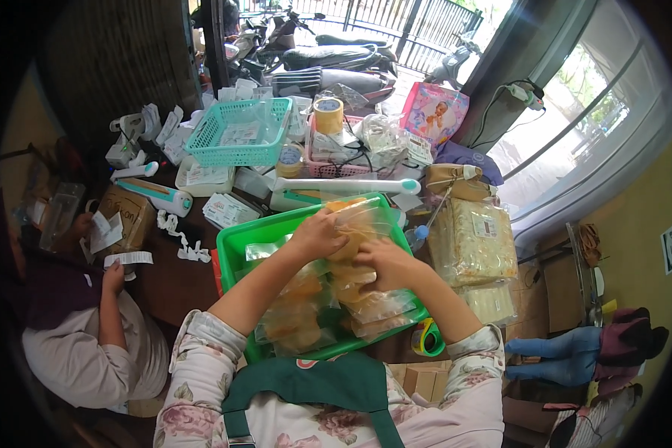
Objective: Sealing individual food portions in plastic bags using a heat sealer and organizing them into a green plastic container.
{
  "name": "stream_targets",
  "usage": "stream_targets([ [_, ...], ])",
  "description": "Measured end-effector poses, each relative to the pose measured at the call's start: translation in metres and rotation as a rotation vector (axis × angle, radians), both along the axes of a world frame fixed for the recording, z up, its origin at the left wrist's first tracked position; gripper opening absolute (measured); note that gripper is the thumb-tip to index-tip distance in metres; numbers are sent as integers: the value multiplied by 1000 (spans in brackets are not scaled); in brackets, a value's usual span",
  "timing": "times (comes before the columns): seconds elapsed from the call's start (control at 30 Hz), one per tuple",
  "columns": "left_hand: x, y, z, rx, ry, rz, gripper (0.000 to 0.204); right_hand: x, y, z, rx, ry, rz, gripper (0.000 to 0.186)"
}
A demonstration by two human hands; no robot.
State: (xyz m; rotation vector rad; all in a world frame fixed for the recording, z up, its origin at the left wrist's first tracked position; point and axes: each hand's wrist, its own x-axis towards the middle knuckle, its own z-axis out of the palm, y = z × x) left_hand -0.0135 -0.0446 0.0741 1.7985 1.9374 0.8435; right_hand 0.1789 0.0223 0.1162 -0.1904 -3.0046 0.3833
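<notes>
A bright green plastic tub (227, 252) stands in front of me, holding clear plastic packets of flat, orange-yellow food pieces. My left hand (319, 236) is closed on the upper part of a clear packet (351, 213) near the tub's far side. Just to its right, my right hand (387, 266) has its fingers bent over the packets in the right half of the tub, gripping at their edge; the fingertips are partly hidden. More packets (295, 328) lie in the left half, below my left forearm.
Beyond the tub lie a long white-and-turquoise heat sealer (343, 186), a turquoise basket (235, 154) and tape rolls (328, 116). Large bagged goods (474, 243) stand at right, near a green-and-yellow tape roll (428, 337). At left a person holds paper slips (129, 258).
</notes>
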Motion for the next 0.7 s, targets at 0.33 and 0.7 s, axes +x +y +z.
stream_targets([
  [0.33, 4, -5, 11, 69, -92, -129, 56, -10, 12, -14, 270, 182, -207, 16],
  [0.7, 2, -1, -7, 48, -33, -58, 51, 33, 25, 10, -474, -419, 91, 42],
])
